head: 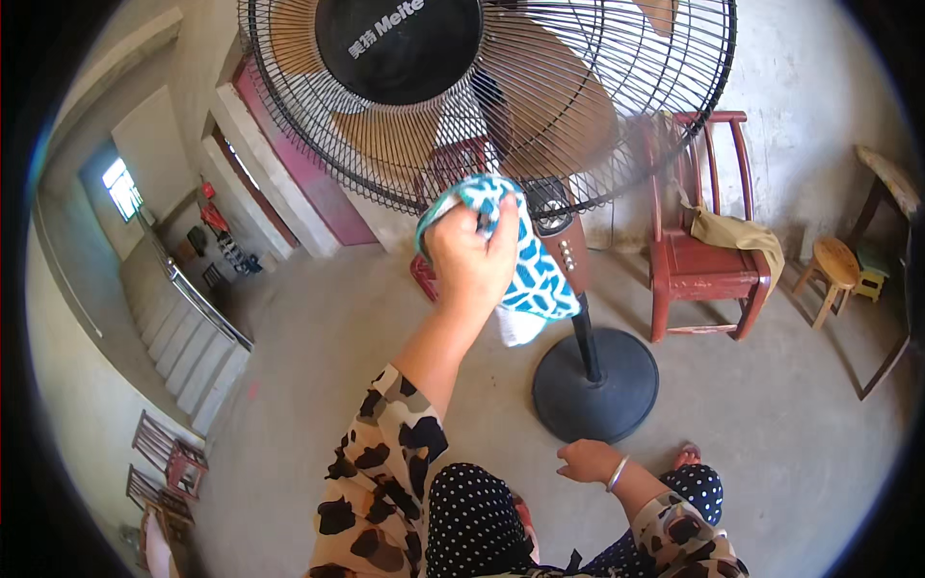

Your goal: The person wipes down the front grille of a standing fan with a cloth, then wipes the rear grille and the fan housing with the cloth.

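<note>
A black-caged pedestal fan (399, 50) with brown translucent blades stands before me. At the bottom rim of its grille, my left hand (473, 249) is closed around a teal-and-white patterned cloth (538, 278). The cloth overlaps the rim in the picture; whether it presses on the wires is hard to tell. Part of it hangs over the brown control panel (567, 253). Lower down, my right hand (591, 460), with a bangle at the wrist, hangs near the front edge of the round black base (596, 386). Nothing shows in it, and its fingers are partly hidden.
To the right, a red wooden chair (712, 264) has a tan cloth bag (737, 235) on its seat. Beyond it are a small wooden stool (832, 264) and a dark-legged piece of furniture (885, 368). Stairs (191, 361) with a metal handrail and small chairs (170, 459) are at left.
</note>
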`<act>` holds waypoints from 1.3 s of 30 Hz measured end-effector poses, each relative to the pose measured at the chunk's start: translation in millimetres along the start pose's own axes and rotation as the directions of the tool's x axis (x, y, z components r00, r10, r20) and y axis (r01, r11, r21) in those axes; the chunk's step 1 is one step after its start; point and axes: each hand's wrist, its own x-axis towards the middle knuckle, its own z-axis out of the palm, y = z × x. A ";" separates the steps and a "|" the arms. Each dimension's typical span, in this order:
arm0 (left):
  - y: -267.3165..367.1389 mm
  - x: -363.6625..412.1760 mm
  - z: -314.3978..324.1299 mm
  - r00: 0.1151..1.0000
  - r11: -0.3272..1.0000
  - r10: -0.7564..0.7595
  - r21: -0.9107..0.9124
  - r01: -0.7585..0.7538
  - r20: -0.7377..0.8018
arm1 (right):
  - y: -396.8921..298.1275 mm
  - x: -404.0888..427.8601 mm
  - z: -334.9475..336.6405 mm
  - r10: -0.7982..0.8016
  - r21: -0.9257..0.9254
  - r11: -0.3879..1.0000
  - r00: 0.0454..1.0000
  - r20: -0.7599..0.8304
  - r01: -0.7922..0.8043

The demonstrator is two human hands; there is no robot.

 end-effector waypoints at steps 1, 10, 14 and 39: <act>-1.0 0.7 4.5 0.990 0.991 -0.137 0.003 0.137 0.020 | -1.8 -1.1 -1.4 -0.001 0.001 1.000 1.000 0.000 0.001; -20.3 -21.6 17.3 0.993 0.986 -0.113 -0.120 0.116 0.028 | -5.0 -3.1 -3.5 -0.043 0.010 0.999 0.998 -0.048 0.044; -11.8 1.0 11.5 0.994 0.992 -0.106 -0.070 0.106 0.011 | -2.6 -4.7 -2.1 -0.053 0.010 0.999 0.996 -0.066 0.054; 24.1 0.8 31.1 0.988 0.916 -0.151 -0.370 0.155 0.039 | -6.3 3.3 -2.3 -0.012 0.009 1.000 1.000 -0.019 0.012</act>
